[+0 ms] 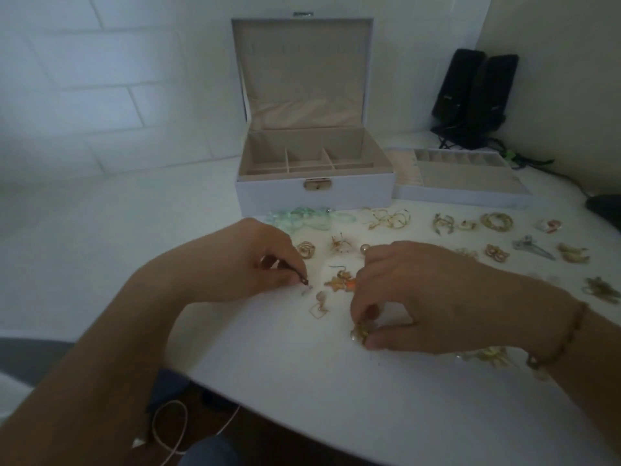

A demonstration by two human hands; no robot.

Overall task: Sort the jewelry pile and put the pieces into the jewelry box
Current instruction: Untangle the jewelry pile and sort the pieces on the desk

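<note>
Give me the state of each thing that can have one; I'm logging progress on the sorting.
Jewelry box: lid up, compartments look empty.
Removable tray: out of the box, on the table beside it, looks empty.
Left hand: pinches a small dark piece.
Right hand: pinches a gold pearl piece on the table.
Green necklace: loose, in front of the box.
</note>
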